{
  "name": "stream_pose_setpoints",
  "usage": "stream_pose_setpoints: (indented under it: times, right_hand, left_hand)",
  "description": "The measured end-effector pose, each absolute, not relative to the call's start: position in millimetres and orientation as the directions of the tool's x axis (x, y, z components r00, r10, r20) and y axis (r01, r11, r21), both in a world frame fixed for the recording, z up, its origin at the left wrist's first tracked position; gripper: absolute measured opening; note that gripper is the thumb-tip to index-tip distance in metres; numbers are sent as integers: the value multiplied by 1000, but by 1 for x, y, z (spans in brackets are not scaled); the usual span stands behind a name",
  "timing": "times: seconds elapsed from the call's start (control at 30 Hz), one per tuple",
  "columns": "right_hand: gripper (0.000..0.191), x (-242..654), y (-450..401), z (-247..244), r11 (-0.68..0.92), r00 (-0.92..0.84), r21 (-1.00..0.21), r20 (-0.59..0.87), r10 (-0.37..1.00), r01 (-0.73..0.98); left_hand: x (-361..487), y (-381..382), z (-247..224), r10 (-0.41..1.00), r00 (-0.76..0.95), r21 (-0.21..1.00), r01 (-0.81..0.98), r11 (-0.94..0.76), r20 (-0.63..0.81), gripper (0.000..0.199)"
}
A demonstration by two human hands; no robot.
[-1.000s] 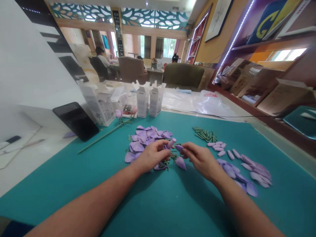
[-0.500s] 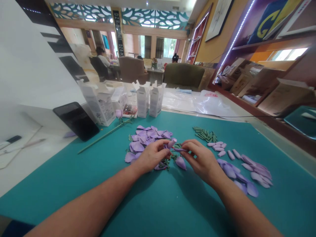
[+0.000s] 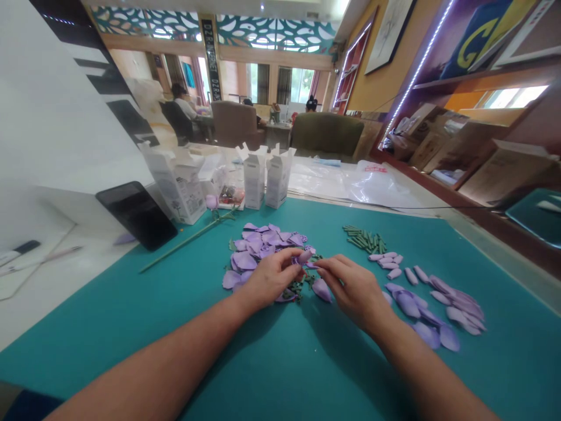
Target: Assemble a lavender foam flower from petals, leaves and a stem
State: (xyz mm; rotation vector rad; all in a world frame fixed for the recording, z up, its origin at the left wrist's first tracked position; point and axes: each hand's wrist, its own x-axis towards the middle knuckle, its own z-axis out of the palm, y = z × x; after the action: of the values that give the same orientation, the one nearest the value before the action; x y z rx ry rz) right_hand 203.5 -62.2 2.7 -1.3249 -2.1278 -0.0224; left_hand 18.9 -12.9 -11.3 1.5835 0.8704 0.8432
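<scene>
together, hands (image 3: 268, 279), smooth bud (image 3: 304, 257), thin petal (image 3: 311, 265)

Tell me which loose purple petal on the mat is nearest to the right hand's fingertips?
The single petal just below those fingertips in view, between the big heap and the right hand; the others lie farther away.

Lilac bud (image 3: 305, 256), tilted up; sm. purple petal (image 3: 311, 265) nr. it.

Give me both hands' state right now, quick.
Left hand: closed on a purple flower piece.
Right hand: fingertips closed on a thin purple petal.
</scene>
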Motion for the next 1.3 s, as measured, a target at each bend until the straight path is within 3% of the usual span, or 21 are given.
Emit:
stream_pose_setpoints:
  times: [0.6,1.3]
  right_hand:
    - [26,202,-62,1,550,-341,-271,551,761,790]
    - [26,201,-61,-4,564,-379,-154,596,708,812]
  left_hand:
    - [19,-15,-9,879,467,973,144,-180,94,39]
    - [20,-17,-11,890,444,964,172,-203,108,33]
